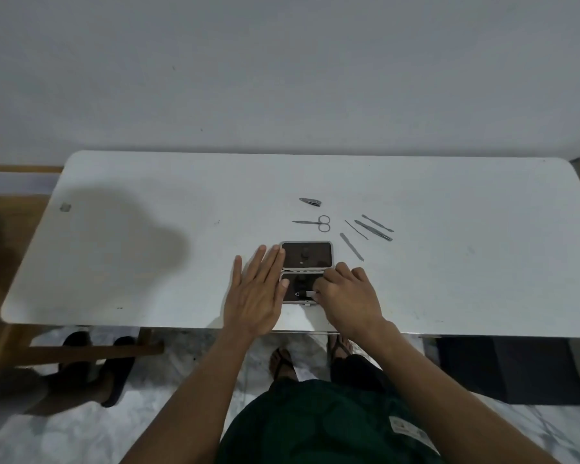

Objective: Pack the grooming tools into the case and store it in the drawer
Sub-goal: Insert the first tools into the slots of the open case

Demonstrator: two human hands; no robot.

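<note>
Both hands worked the open case [307,254] at centre frame, left hand [257,293] flat beside it, right hand [347,296] pinching a small tool [310,293] inside; remaining tools [351,246] lay upper right, nearer that hand.

bare forearms, dark green garment [315,426] with a pale label [412,430], flip-flops [282,361] on feet.

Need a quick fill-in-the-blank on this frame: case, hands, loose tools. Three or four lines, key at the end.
1. The case lies ____ on the table, both dark halves showing.
2. The left hand lies flat with ____ fingers at the case's left edge.
3. The right hand works over the ____ half of the case.
4. The scissors lie between the case and the nail ____.

Missing words: open; straight; near; clipper
</note>
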